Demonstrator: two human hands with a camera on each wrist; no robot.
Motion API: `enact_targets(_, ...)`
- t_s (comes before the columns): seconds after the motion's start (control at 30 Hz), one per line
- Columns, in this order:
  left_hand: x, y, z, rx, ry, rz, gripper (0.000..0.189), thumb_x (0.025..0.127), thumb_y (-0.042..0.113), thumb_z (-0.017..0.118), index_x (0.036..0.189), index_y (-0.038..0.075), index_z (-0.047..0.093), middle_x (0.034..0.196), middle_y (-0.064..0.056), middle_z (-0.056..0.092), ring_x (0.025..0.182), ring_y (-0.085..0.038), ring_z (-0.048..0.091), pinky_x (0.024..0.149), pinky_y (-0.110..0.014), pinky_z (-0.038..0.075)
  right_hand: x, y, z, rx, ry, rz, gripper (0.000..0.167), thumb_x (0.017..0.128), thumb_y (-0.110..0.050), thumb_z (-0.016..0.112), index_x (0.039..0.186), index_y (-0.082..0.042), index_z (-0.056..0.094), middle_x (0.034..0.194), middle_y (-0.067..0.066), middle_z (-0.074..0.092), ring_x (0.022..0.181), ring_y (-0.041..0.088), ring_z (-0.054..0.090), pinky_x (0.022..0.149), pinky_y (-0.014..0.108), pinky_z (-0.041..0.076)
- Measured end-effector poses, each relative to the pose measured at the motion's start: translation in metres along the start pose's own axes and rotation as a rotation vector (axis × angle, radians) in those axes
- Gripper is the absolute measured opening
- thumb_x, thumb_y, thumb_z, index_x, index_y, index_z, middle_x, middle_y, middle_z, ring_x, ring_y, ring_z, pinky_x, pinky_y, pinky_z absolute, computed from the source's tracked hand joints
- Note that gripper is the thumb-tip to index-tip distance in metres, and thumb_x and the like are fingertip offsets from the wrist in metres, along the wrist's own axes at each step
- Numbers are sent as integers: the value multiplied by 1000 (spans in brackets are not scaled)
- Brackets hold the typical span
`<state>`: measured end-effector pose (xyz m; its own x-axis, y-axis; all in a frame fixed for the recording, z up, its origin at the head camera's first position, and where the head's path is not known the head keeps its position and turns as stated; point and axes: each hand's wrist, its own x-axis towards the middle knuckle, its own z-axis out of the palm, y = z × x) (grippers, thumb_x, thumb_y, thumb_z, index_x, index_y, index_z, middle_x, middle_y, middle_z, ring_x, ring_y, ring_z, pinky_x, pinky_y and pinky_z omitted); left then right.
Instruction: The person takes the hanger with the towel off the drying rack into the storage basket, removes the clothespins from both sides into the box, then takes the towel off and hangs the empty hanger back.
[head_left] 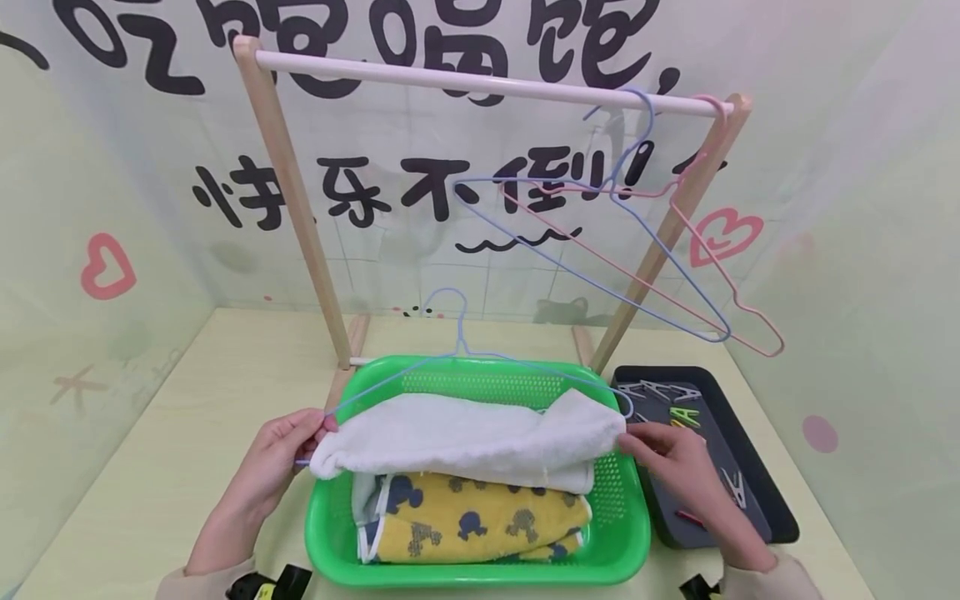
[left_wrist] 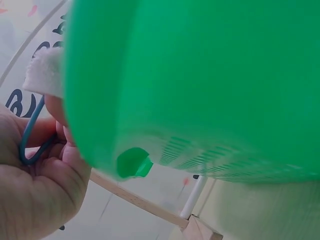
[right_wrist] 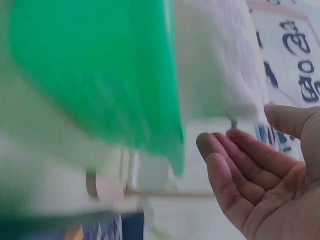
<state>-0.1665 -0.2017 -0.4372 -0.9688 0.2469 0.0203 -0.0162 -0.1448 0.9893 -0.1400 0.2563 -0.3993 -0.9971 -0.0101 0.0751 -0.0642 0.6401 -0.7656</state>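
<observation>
A white towel (head_left: 465,437) lies draped along a blue clothes hanger (head_left: 459,333), over the green basket. The left hand (head_left: 281,450) grips the hanger's left end beside the towel's corner; in the left wrist view the bent blue end (left_wrist: 31,145) sits between its curled fingers. At the towel's other end is the right hand (head_left: 678,462), its fingertips right at the edge. The right wrist view shows that hand's fingers (right_wrist: 250,175) loosely extended, with its thumb tip against the towel. Beneath, a yellow patterned cloth (head_left: 480,521) lies folded in the basket (head_left: 480,575).
Behind the basket stands a wooden rack with a white rail (head_left: 465,79). A blue hanger (head_left: 600,287) and a pink hanger (head_left: 720,258) hang at its right end. To the right of the basket, a dark tray (head_left: 780,517) holds several clothespins (head_left: 684,417).
</observation>
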Motion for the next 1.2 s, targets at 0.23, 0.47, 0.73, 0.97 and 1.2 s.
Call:
enact_targets(0.23, 2, 1, 3, -8, 43, 4, 34, 102, 17, 41, 80, 15, 67, 71, 8, 60, 62, -4, 54, 55, -16, 46, 9, -16, 26, 257, -36, 175, 26, 87, -12, 68, 102, 8, 67, 90, 11, 69, 76, 12, 54, 68, 23, 49)
enact_targets(0.47, 4, 7, 8, -37, 195, -5, 34, 101, 20, 45, 75, 14, 66, 65, 8, 57, 58, -3, 49, 51, -15, 41, 7, -21, 39, 372, -36, 181, 22, 85, -7, 68, 98, 11, 67, 87, 12, 70, 80, 9, 59, 75, 29, 52)
enact_targets(0.73, 4, 15, 4, -136, 306, -5, 34, 100, 18, 47, 72, 13, 66, 60, 7, 54, 54, -3, 47, 48, -15, 42, -3, -9, 30, 243, -297, 14, 24, 84, -11, 70, 96, 9, 69, 83, 12, 69, 68, 4, 54, 60, 18, 47)
enact_targets(0.97, 1, 21, -3, -168, 308, 32, 33, 100, 18, 48, 73, 11, 65, 59, 6, 53, 54, -5, 51, 46, -16, 45, -9, 5, 15, 125, -492, -154, 14, 82, -13, 72, 84, 0, 72, 72, -3, 66, 61, -2, 47, 54, 16, 41)
enact_targets(1.2, -2, 27, -7, -207, 294, 67, 31, 99, 21, 49, 74, 8, 63, 59, 4, 53, 51, -9, 54, 46, -16, 45, -8, 2, 15, 67, -667, -210, 22, 79, -19, 75, 65, -5, 64, 60, -16, 44, 54, -3, 37, 48, 13, 29)
